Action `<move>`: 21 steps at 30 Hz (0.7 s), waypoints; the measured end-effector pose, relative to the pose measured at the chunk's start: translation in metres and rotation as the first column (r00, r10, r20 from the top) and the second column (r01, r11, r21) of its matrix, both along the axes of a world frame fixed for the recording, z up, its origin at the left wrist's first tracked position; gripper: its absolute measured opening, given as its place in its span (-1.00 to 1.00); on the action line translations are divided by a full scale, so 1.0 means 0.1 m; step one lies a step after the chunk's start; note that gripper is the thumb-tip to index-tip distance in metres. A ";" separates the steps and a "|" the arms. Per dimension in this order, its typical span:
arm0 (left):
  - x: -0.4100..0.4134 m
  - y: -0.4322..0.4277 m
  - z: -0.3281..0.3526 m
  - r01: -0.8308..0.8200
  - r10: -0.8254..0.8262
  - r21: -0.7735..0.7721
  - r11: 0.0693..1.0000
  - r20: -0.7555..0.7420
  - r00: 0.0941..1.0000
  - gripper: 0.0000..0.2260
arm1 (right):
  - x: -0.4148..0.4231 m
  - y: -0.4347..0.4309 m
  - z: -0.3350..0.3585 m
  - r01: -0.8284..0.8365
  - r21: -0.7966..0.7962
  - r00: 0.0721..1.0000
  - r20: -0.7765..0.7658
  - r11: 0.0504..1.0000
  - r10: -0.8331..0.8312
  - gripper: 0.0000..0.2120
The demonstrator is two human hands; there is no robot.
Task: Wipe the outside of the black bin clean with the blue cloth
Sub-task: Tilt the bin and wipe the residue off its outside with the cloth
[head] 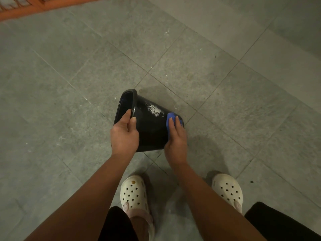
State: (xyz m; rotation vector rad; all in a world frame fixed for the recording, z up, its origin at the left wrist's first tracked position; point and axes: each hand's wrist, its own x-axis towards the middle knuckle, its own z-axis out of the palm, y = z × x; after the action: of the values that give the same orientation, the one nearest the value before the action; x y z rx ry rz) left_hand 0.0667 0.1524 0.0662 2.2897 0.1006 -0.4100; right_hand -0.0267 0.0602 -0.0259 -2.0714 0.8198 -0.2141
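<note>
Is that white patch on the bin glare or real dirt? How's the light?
Head view: dim, even light; the white patch on the black bin is speckled and matte, likely residue, not glare. Head view: soft shadows fall beside the clogs.

Large grey stone floor tiles [78, 70] run diagonally, flecked with white specks; an orange wooden frame [34, 7] edges the top-left corner. Light is dim.

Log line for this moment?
left hand: grips black bin rim | right hand: presses blue cloth on its side | white smear: present
</note>
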 end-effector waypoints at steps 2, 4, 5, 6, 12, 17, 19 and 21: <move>-0.02 0.00 0.01 -0.020 0.020 -0.017 1.000 -0.010 1.000 -0.67 | 0.01 -0.12 -0.05 0.020 0.040 0.996 -0.085 0.999 -0.016 -0.36; -0.01 0.00 0.02 -0.030 0.030 -0.034 0.999 -0.009 1.000 -0.67 | -0.02 -0.17 -0.06 0.055 0.097 0.992 -0.120 0.994 -0.043 -0.37; 0.00 0.00 0.03 -0.033 0.032 -0.042 0.999 -0.015 0.999 -0.67 | -0.04 -0.15 -0.04 0.070 0.118 0.991 -0.124 0.991 -0.055 -0.39; 0.01 0.00 0.02 -0.031 0.030 -0.044 0.999 -0.019 0.999 -0.67 | -0.07 -0.11 -0.02 0.078 0.123 0.992 -0.113 0.989 -0.064 -0.42; 0.02 0.02 -0.01 0.004 -0.005 -0.034 0.999 -0.021 1.000 -0.67 | -0.03 -0.07 0.06 -0.030 0.058 0.999 -0.029 0.998 0.032 -0.45; 0.01 0.01 -0.01 -0.055 0.054 -0.039 0.998 -0.024 0.998 -0.68 | 0.03 -0.24 -0.01 0.064 0.129 0.988 -0.145 0.990 -0.046 -0.54; 0.02 0.01 0.01 -0.065 0.063 -0.044 0.997 -0.029 0.998 -0.68 | -0.02 -0.13 0.03 0.099 0.096 0.982 -0.169 0.990 -0.081 -0.57; 0.02 0.01 0.01 -0.055 0.054 -0.036 0.998 -0.029 0.998 -0.67 | -0.05 -0.03 0.10 0.115 0.065 0.986 -0.127 0.991 -0.106 -0.58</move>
State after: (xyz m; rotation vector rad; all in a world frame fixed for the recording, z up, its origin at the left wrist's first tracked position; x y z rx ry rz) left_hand 0.0690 0.1534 0.0676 2.2400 0.1678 -0.4117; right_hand -0.0314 0.0575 -0.0161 -1.9890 1.0043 -0.1157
